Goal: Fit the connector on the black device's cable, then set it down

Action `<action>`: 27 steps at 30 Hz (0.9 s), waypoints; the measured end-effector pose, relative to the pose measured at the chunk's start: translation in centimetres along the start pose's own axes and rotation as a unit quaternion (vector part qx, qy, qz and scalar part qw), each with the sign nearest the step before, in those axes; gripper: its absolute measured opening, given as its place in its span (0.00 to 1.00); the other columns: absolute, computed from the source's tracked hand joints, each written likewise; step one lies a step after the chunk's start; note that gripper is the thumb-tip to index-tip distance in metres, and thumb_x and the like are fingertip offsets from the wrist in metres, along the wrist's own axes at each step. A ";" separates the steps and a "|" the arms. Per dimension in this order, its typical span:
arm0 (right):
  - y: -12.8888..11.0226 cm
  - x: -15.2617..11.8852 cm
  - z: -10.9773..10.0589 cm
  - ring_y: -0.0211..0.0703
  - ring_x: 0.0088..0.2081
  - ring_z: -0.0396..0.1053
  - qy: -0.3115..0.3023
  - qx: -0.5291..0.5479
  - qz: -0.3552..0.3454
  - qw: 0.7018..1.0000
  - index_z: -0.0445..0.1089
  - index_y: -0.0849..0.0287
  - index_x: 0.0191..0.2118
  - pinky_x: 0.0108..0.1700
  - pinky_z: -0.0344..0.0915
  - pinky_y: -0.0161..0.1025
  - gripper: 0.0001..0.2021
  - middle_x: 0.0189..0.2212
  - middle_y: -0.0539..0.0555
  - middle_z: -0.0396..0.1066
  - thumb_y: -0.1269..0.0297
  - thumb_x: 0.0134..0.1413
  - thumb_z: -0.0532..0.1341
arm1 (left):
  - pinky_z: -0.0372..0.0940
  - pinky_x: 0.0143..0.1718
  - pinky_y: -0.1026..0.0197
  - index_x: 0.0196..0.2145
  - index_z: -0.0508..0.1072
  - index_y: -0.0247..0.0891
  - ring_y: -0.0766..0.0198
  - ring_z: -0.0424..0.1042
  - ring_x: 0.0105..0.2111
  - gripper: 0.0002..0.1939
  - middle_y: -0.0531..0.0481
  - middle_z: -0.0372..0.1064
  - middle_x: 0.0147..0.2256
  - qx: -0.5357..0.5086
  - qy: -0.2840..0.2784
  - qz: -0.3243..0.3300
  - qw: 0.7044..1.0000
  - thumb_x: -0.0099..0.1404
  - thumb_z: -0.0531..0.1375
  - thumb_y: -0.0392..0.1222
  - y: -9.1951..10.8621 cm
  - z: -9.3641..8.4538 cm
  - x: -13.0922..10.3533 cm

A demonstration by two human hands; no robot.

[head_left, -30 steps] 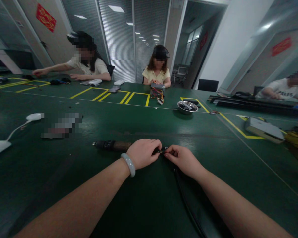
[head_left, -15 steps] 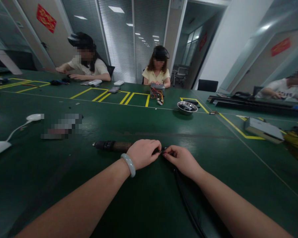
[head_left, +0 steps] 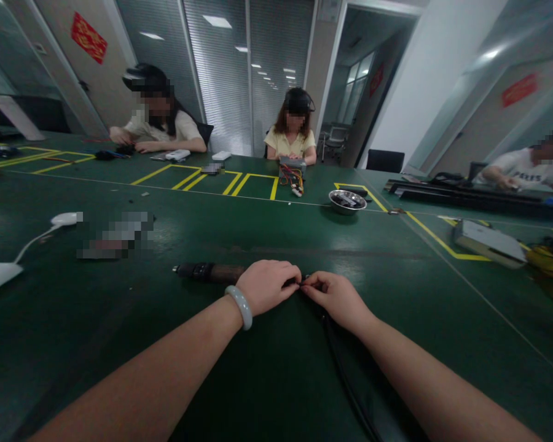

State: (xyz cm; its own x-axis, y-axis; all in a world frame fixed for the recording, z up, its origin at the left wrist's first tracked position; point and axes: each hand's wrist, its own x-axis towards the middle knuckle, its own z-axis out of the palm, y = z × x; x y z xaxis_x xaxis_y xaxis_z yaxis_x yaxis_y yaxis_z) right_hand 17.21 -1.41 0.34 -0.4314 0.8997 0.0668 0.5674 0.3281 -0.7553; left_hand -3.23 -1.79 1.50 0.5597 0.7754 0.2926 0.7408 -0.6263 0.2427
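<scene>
A dark, cylindrical tool (head_left: pixel 216 273) lies on the green table, its metal tip pointing left. My left hand (head_left: pixel 267 285), with a pale bangle (head_left: pixel 239 306) at the wrist, rests over the tool's right end, fingers closed round it. My right hand (head_left: pixel 338 298) is just to the right, thumb and forefinger pinched on something too small to make out, close to my left fingertips. From beneath my right hand a black cable (head_left: pixel 345 368) runs down to the bottom edge. The tool's right end is hidden by my hands.
On the green table (head_left: pixel 258 233) are a metal bowl (head_left: pixel 347 201) with dark items, a grey box (head_left: pixel 491 242) at right, long black bars (head_left: pixel 465 193), and a white device (head_left: pixel 67 218) with a cord at left. Three people sit across and to the right.
My hands have barely moved; the fingertips have shifted slightly together. The person at the left has drawn their hands in, and the person at the right has shifted their arm.
</scene>
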 end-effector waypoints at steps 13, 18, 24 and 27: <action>0.0 0.0 0.0 0.39 0.34 0.69 -0.004 -0.001 -0.007 1.000 0.74 0.54 0.36 0.35 0.60 0.34 0.08 0.33 0.48 0.74 0.60 0.57 0.59 | 0.64 0.43 0.59 0.38 0.74 0.43 0.63 0.71 0.39 0.06 0.55 0.73 0.38 0.004 0.009 -0.008 1.000 0.65 0.58 0.43 0.3 -0.1 0.1; -0.1 0.0 0.0 0.40 0.32 0.69 -0.004 -0.015 0.002 1.000 0.74 0.55 0.36 0.33 0.59 0.35 0.09 0.32 0.49 0.74 0.59 0.57 0.58 | 0.64 0.43 0.59 0.39 0.74 0.44 0.63 0.72 0.39 0.07 0.55 0.74 0.38 0.000 0.008 -0.012 1.000 0.65 0.57 0.44 0.3 -0.1 0.1; -0.5 -0.1 -0.2 0.40 0.32 0.68 -0.004 -0.044 0.002 0.999 0.73 0.56 0.36 0.32 0.59 0.36 0.09 0.32 0.51 0.74 0.58 0.56 0.59 | 0.64 0.44 0.58 0.39 0.74 0.43 0.62 0.72 0.39 0.07 0.54 0.74 0.39 0.000 0.008 -0.016 1.000 0.65 0.58 0.44 0.3 -0.1 0.2; -0.5 -0.1 -0.4 0.39 0.31 0.68 -0.015 -0.044 0.004 0.999 0.73 0.55 0.37 0.31 0.58 0.35 0.09 0.31 0.50 0.73 0.58 0.56 0.58 | 0.64 0.44 0.58 0.39 0.74 0.44 0.63 0.72 0.39 0.07 0.54 0.74 0.39 0.000 0.005 -0.016 1.000 0.65 0.58 0.45 0.4 -0.1 0.2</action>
State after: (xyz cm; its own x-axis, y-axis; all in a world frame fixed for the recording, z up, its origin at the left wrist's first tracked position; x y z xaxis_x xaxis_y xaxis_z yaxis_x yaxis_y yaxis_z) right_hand 17.22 -1.58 0.94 -0.4474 0.8934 0.0408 0.6293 0.3469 -0.6954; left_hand -2.91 -1.87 1.76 0.5317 0.7942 0.2941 0.7586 -0.6010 0.2516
